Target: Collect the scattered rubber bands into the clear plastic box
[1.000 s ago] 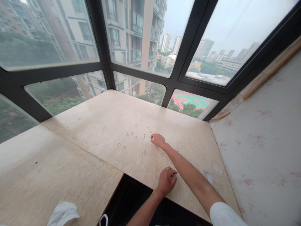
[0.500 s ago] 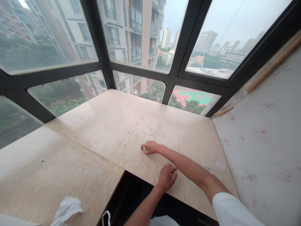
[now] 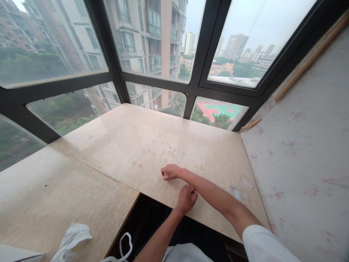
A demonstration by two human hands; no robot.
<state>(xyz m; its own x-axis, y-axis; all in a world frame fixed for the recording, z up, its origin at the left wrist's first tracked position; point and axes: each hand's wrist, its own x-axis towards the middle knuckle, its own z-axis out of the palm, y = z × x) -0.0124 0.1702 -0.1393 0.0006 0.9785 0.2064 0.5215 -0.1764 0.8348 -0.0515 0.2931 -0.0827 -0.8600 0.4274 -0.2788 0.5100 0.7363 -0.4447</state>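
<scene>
Several small thin rings lie scattered on the wood-patterned tabletop (image 3: 114,145), most of them pale. A reddish ring (image 3: 140,166) sits at the near left of the group, beside a pale ring (image 3: 134,163). My right hand (image 3: 171,172) is low over the table, just nearer to me than another pale ring (image 3: 165,160). Its fingers are closed in a pinch, and what they hold is too small to make out. Below the right forearm, my left hand (image 3: 187,198) rests near the table's front edge with curled fingers and a ring on one of them; anything inside is hidden.
Clear plastic packaging (image 3: 247,182) lies right, by the flowered wall (image 3: 294,156). Crumpled white tissue (image 3: 72,238) and the corner of a white box (image 3: 20,253) are at the lower left. A white cord (image 3: 128,243) hangs near the front gap. Dark-framed windows line the back.
My right hand has drawn slightly nearer to me, uncovering a pale ring behind it. My left hand has come closer to the right forearm. The whole view has shifted a little.
</scene>
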